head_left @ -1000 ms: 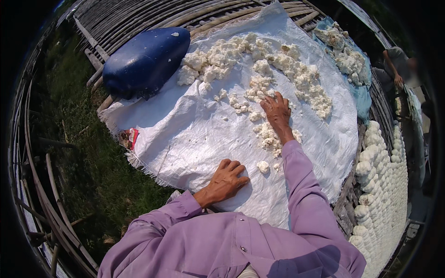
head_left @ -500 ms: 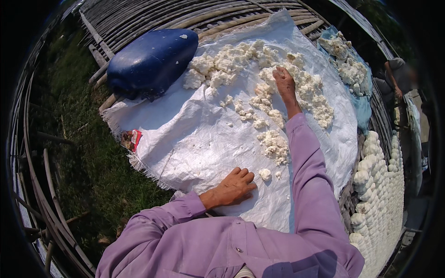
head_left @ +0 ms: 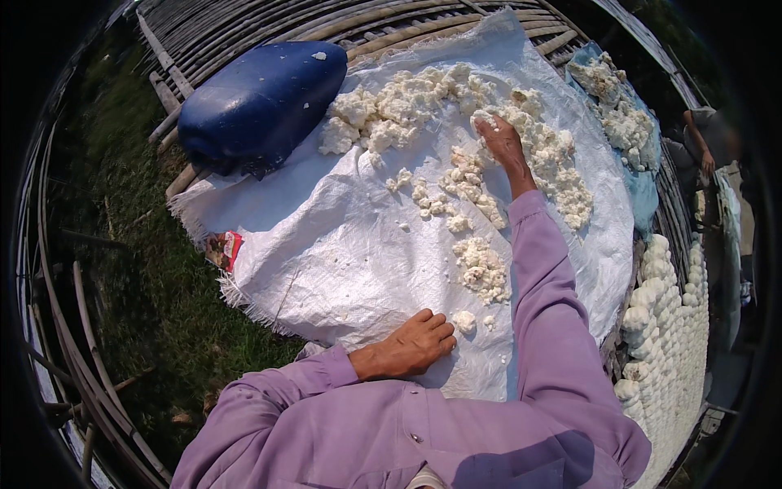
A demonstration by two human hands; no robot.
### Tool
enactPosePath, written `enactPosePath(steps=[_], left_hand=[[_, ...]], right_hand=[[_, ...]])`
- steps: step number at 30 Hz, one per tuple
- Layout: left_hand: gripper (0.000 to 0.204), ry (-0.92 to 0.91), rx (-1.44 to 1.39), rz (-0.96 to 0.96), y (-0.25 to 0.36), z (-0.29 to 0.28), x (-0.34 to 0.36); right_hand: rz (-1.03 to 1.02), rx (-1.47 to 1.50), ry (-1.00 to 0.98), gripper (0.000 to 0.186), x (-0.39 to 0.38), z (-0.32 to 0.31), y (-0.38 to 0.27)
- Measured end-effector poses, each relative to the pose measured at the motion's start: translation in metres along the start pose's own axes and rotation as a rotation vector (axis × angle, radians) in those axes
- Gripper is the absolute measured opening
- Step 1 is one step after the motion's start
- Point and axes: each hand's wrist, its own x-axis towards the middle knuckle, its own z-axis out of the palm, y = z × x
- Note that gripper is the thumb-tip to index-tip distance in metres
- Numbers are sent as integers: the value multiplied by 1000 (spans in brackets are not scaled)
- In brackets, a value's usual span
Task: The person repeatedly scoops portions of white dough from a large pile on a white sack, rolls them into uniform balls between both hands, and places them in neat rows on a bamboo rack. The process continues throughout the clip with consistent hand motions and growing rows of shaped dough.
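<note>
My right hand (head_left: 507,147) reaches to the far part of a white woven sheet (head_left: 326,269). Its fingers are closed on a white crumbly lump (head_left: 484,119), in among a broad heap of the same white lumps (head_left: 407,106). Close to my body, my left hand (head_left: 411,344) rests on the sheet with its fingers curled under; whatever they hold, if anything, is hidden. A small white lump (head_left: 464,322) lies just right of the left hand. Farther up the sheet is a loose cluster of white clumps (head_left: 482,271).
A big dark blue plastic container (head_left: 252,110) lies on its side at the back left. Bamboo slats (head_left: 391,37) show behind the sheet. On the right are a blue sheet (head_left: 643,200) bearing more lumps and rows of white balls (head_left: 660,350). A person (head_left: 705,143) is at the far right.
My right hand has closed on a white lump, now showing at its fingertips. The left hand stays at the near part of the sheet. The view has shifted slightly.
</note>
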Motion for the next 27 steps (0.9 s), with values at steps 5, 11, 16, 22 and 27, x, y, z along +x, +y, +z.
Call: enactPosePath(steps=[5,11,16,22,27], left_hand=[[16,-55,-34,20,3,-11,-3],[12,-64,9,34,1,-5,-5],[10,17,-3,39,-1,4,-8],[12,20,-24,37,-2,5,-8],[11,-20,-18,33,0,3,-9]], right_hand=[[-139,-596,-31,74,-107,48,-10],[-40,-85,-41,74,-77,15,-13],[34,-149,23,72,-121,-36,-3],[-112,-596,146,65,-166,6,34],[65,25,2,87,-115,-41,13]])
